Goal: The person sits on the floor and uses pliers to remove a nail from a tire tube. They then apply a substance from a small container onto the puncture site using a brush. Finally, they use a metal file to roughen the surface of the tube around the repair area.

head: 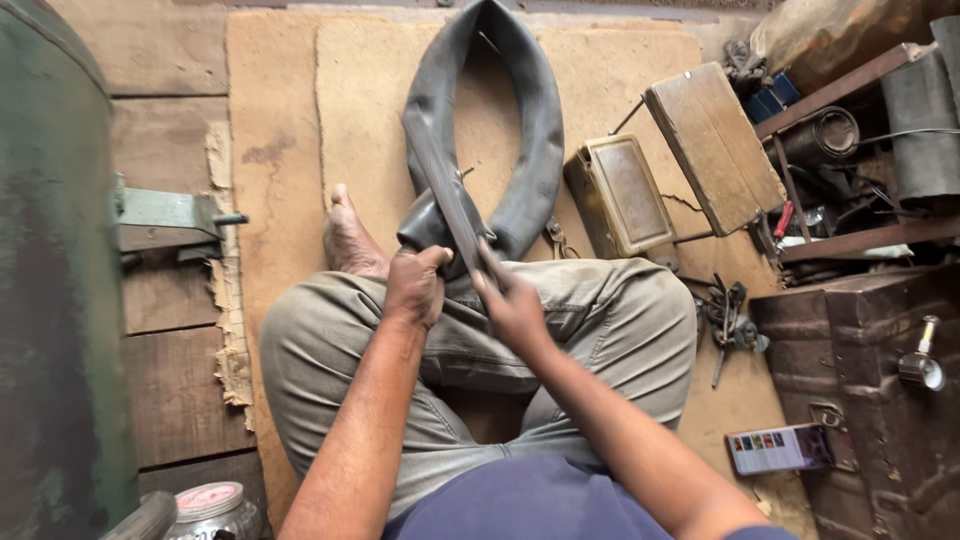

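Head view, looking straight down at a person sitting cross-legged on a tan mat, and both hands are busy on a black rubber inner tube. The tube loops away across the mat in a long oval, and its near end is pulled back over the knees, right up to the hands. The left hand is clenched in a fist around the folded near end, thumb on top, gripping it firmly. The right hand sits just beside it, fingers closed and pinching a flattened strip of the tube that runs up and away at a slant. The two hands are close together, nearly touching, above the lap. A bare foot pokes out just left of the left hand, resting on the mat. Off to the right of the tube lies a rectangular metal tin, and beside that a wooden block tilted on a frame. Scissors and small tools lie near the right knee, a phone lower down, and a dark metal trunk at the right edge. A big green drum fills the left side.
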